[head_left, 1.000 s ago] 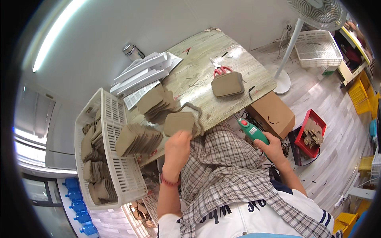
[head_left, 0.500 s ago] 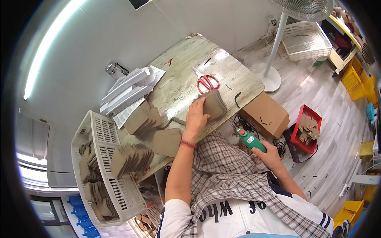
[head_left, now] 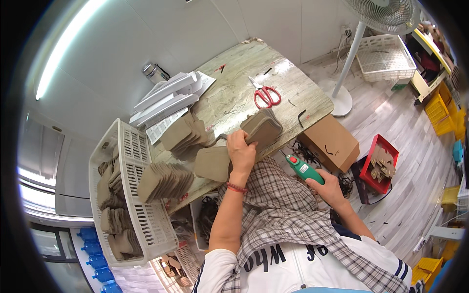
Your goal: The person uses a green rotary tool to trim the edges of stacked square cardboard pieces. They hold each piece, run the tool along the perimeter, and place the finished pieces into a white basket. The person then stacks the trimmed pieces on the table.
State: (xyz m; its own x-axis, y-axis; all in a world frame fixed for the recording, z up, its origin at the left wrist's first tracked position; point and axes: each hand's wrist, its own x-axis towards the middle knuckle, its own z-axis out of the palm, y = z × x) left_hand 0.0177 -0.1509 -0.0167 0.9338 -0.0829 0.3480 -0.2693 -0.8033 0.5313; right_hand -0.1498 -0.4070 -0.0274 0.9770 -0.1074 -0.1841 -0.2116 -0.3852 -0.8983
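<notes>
My left hand, a red bead bracelet at its wrist, is at the table's near edge with its fingers bent together. Its fingertips touch the near left corner of a fanned stack of brown rounded pads; what they pinch is hidden. Left of the hand lies another brown pad, and a dark strip runs toward the fingers. In my right hand, over my checked apron, is a green handheld tool with a red button. Its thin metal tip points at the table edge.
Red-handled scissors lie beyond the stack. More brown pads stand at left, by a white basket filled with pads. Papers and a bottle are behind. A cardboard box, red tray and fan pole stand at right.
My left hand has slid from the top of the stack to its near left corner, and the stack now looks more fanned. The tool has shifted slightly down and left. The view has also shifted.
</notes>
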